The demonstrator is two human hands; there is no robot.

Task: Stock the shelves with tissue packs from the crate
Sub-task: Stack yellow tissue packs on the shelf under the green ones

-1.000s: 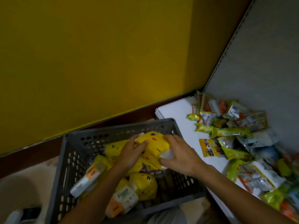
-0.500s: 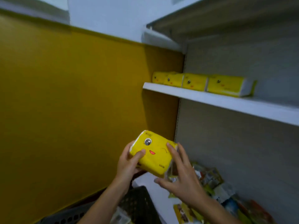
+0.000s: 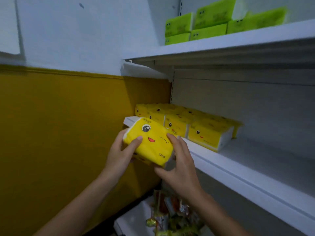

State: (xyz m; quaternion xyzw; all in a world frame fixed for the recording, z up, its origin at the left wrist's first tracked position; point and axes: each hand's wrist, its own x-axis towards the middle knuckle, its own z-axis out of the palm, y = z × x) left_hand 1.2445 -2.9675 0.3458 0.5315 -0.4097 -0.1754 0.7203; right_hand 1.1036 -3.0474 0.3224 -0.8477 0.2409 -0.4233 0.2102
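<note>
Left hand (image 3: 121, 151) and right hand (image 3: 181, 169), fingers curled, grip opposite ends of a soft, rectangular yellow tissue pack (image 3: 150, 143). Its glossy film wrap bears a winking face. It is held tilted before the left end of the flat white middle shelf (image 3: 247, 167). Matching yellow packs (image 3: 207, 135) sit in rows on that shelf. Green packs (image 3: 211, 23) are stacked above, and crinkled foil snack packets (image 3: 170, 217) lie below.

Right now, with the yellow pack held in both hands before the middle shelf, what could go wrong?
1. The yellow pack is in front of the row of yellow packs already on the middle shelf. Pushed straight in, it may shove them back or askew. The bare space lies further right.
2. The left hand and right hand grip it at its ends only. If it slips, it likely falls onto the snack packets below.
</note>
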